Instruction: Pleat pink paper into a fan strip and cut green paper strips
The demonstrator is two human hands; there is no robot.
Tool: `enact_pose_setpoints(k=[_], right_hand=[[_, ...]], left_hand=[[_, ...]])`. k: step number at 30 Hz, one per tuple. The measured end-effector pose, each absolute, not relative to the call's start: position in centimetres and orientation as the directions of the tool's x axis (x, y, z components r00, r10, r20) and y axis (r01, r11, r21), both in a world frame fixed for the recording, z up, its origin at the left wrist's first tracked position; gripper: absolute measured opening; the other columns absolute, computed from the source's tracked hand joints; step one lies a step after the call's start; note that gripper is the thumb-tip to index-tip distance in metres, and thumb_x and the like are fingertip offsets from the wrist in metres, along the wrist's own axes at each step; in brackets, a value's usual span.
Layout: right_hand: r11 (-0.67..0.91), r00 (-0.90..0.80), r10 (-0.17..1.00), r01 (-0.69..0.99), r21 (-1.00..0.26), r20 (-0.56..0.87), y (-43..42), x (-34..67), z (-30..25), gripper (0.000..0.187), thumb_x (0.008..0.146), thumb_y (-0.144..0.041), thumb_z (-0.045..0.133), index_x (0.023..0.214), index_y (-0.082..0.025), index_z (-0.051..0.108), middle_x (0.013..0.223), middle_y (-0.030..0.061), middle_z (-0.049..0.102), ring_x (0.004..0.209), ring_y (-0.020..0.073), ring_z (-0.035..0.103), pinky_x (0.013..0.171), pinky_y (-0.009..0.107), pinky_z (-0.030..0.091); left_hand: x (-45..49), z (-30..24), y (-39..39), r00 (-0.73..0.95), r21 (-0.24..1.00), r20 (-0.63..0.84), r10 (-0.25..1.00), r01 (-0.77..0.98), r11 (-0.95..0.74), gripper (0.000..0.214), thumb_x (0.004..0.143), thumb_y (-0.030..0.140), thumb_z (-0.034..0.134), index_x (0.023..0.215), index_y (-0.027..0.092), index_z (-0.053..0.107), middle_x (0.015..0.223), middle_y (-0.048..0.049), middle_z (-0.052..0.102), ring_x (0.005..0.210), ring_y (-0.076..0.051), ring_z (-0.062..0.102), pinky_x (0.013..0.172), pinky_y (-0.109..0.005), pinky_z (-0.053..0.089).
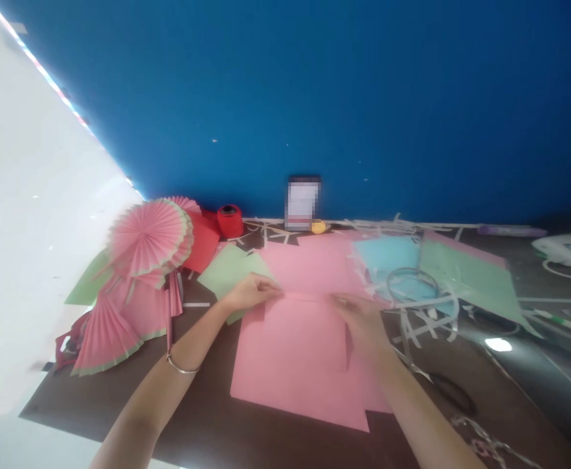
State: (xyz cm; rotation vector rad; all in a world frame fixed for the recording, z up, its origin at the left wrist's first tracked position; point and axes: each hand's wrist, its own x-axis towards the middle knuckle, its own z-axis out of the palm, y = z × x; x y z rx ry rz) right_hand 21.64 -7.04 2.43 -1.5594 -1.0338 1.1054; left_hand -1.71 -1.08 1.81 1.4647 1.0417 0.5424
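Note:
A pink paper sheet (295, 355) lies on the dark table in front of me, on top of other pink sheets. My left hand (252, 291) pinches the left end of a narrow fold along the sheet's far edge. At the right end of that fold my right hand (358, 312) presses down with fingers closed on the paper. A thin metal bangle (180, 366) circles my left wrist.
Pink pleated paper fans (146, 238) pile at the left. A red tape roll (230, 220) stands by the blue wall. Light blue paper (383, 257), green paper (465, 277), a clear tape ring (413, 283), white paper strips and scissors (454, 394) lie right.

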Motion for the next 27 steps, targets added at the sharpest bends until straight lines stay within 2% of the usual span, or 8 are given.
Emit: enact_pose_setpoints(k=[4,8,14,16,20,24,27], right_hand=[[-0.234,0.198,0.954,0.015,-0.972,-0.226,-7.1,21.8,2.2,0.036,0.06,-0.049,0.071,0.077,-0.017,0.074,0.071,0.0067,0.072,0.075,0.0258,0.066,0.067,0.036,0.051],[-0.275,0.16,0.945,-0.082,-0.958,-0.285,-7.2,21.7,2.3,0.034,0.065,-0.048,0.069,0.082,-0.019,0.074,0.075,0.0057,0.072,0.073,0.0239,0.066,0.067,0.035,0.051],[-0.223,0.21,0.948,-0.102,-0.97,-0.24,-7.3,21.7,2.5,0.026,0.067,-0.043,0.069,0.081,-0.022,0.074,0.083,0.0038,0.073,0.084,0.023,0.065,0.079,0.035,0.048],[-0.224,0.208,0.948,-0.097,-0.97,-0.24,-7.2,21.7,2.2,0.027,0.067,-0.043,0.069,0.083,-0.021,0.074,0.084,0.0038,0.073,0.085,0.0234,0.065,0.081,0.035,0.047],[-0.254,0.17,0.945,-0.154,-0.955,-0.279,-7.1,21.8,1.6,0.03,0.068,-0.045,0.068,0.084,-0.021,0.074,0.081,0.0047,0.073,0.081,0.0239,0.065,0.078,0.036,0.048],[-0.191,0.17,0.965,-0.049,-0.98,-0.197,-7.0,21.9,1.8,0.03,0.072,-0.049,0.062,0.078,-0.021,0.073,0.083,0.0052,0.072,0.084,0.024,0.065,0.078,0.035,0.048],[-0.176,0.166,0.974,0.118,-0.977,-0.155,-6.9,22.0,2.1,0.026,0.062,-0.044,0.071,0.071,-0.021,0.072,0.081,0.0052,0.072,0.084,0.0257,0.064,0.078,0.035,0.048]], left_hand=[[-1.9,1.2,-0.6,0.404,0.964,-0.224,0.887,0.226,0.14,0.031,0.066,0.039,0.072,0.083,0.013,0.071,0.084,-0.0075,0.071,0.074,-0.015,0.063,0.069,-0.024,0.047],[-2.0,0.5,-0.4,0.339,0.974,-0.218,0.915,0.138,0.181,0.036,0.065,0.043,0.072,0.084,0.013,0.071,0.084,-0.0068,0.071,0.075,-0.015,0.062,0.072,-0.025,0.047],[-2.3,0.4,-0.4,0.398,0.941,-0.263,0.879,-0.095,0.325,0.052,0.07,0.055,0.062,0.097,0.011,0.068,0.071,-0.0037,0.065,0.064,-0.01,0.059,0.061,-0.021,0.044],[-2.1,0.7,-0.6,0.396,0.953,-0.249,0.884,-0.063,0.297,0.049,0.067,0.05,0.069,0.099,0.012,0.067,0.07,-0.0025,0.065,0.062,-0.009,0.057,0.06,-0.02,0.043],[-1.7,1.0,-0.9,0.338,0.969,-0.238,0.911,0.026,0.244,0.04,0.062,0.041,0.075,0.09,0.012,0.07,0.082,-0.007,0.07,0.072,-0.013,0.061,0.069,-0.023,0.046],[-1.4,1.0,-1.1,0.342,0.968,-0.245,0.907,0.04,0.247,0.039,0.062,0.041,0.074,0.088,0.012,0.07,0.085,-0.0084,0.071,0.076,-0.016,0.063,0.073,-0.027,0.047],[-1.3,1.0,-1.2,0.356,0.972,-0.232,0.905,0.056,0.228,0.038,0.062,0.041,0.074,0.087,0.013,0.071,0.084,-0.0079,0.071,0.076,-0.016,0.063,0.074,-0.027,0.047]])
